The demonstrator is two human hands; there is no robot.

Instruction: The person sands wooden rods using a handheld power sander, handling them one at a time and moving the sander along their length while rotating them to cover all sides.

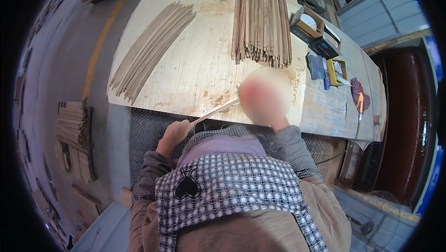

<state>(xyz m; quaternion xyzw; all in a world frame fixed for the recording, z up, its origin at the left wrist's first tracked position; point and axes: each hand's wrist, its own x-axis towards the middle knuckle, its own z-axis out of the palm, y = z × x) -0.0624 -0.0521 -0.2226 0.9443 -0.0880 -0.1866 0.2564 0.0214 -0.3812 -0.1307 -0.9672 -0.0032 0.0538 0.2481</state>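
Note:
My left hand [175, 133] is closed around the near end of a thin wooden strip [216, 111] at the table's front edge. The strip slants up to the right and runs into a round blurred patch. That patch covers the fingers of my right hand [279, 123]; only its wrist side shows, so its grip is hidden. A loose fan of wooden strips [153, 50] lies on the left of the pale wooden tabletop [211, 52]. Beyond my right hand, a thicker pile of strips [261, 24] lies lengthwise.
Right of the pile stand open boxes [326, 43], a blue packet [317, 67] and a yellow box [337, 72]. An orange-handled air gun [360, 100] with a hose rests by a dark purple cloth [367, 95]. Stacked wood [72, 124] stands on the floor at left.

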